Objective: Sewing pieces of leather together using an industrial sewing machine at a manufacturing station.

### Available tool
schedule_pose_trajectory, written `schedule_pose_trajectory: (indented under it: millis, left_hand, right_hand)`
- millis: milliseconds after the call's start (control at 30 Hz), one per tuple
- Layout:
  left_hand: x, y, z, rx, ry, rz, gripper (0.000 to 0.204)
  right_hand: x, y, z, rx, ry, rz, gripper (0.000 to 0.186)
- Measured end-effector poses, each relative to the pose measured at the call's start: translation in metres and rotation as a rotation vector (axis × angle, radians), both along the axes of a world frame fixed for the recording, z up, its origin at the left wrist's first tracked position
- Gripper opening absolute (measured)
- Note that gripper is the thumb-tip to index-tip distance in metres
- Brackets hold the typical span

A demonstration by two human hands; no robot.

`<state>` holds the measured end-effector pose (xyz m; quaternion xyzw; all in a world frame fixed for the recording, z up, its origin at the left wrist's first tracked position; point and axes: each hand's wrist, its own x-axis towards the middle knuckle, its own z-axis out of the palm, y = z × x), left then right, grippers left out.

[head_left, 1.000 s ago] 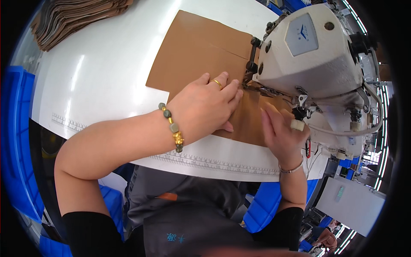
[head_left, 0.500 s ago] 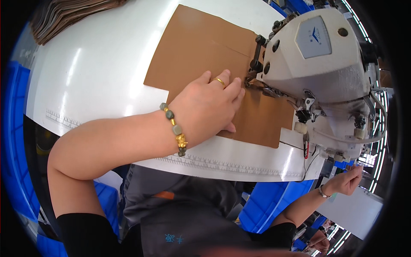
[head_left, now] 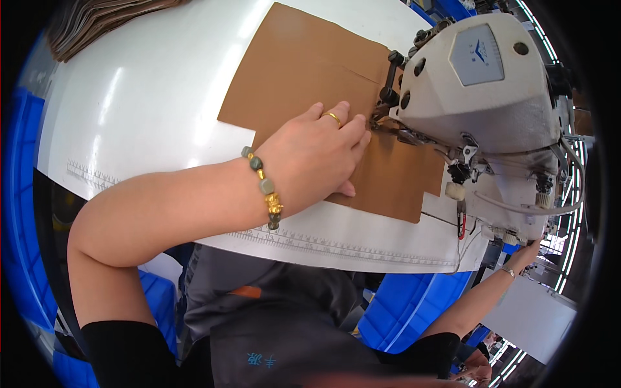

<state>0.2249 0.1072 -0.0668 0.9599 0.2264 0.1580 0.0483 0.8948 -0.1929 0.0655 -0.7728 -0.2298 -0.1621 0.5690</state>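
Note:
My left hand [head_left: 323,152], with a ring and a beaded bracelet, lies palm down on a flat brown sheet [head_left: 304,58], fingertips beside the presser foot [head_left: 376,121] of a white sewing machine [head_left: 472,97]. The sheet has a cut-out corner and a faint crease, and runs under the machine head. At the machine's lower right end is my right hand [head_left: 527,252], arm stretched out and fingers hidden. A small red-handled tool [head_left: 461,225] lies right of the sheet.
The white table [head_left: 129,103] has a printed ruler along its near edge. A stack of brown pieces [head_left: 90,22] sits at the back left. Blue bins [head_left: 22,207] flank the table and another [head_left: 407,304] is below it. Part of another person [head_left: 475,365] shows at lower right.
My right hand has left the brown sheet under the machine and moved right, then slightly up to the machine's lower right end. My left hand stays on the sheet.

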Motion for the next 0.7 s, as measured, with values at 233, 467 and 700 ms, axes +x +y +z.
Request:
schedule_pose_trajectory:
  millis: [233,467,700]
  left_hand:
    - [0.002,0.003,0.000,-0.002,-0.014,-0.001,0.071]
    - [-0.005,0.005,0.000,-0.019,-0.021,-0.010,0.068]
    - [-0.002,0.004,0.005,-0.022,0.008,-0.018,0.068]
  right_hand:
    - [-0.227,0.060,-0.047,0.027,-0.681,-0.001,0.026]
    - [-0.360,0.184,-0.100,-0.772,-0.292,0.549,0.034]
    - [-0.366,0.205,-0.093,-0.927,0.225,0.583,0.050]
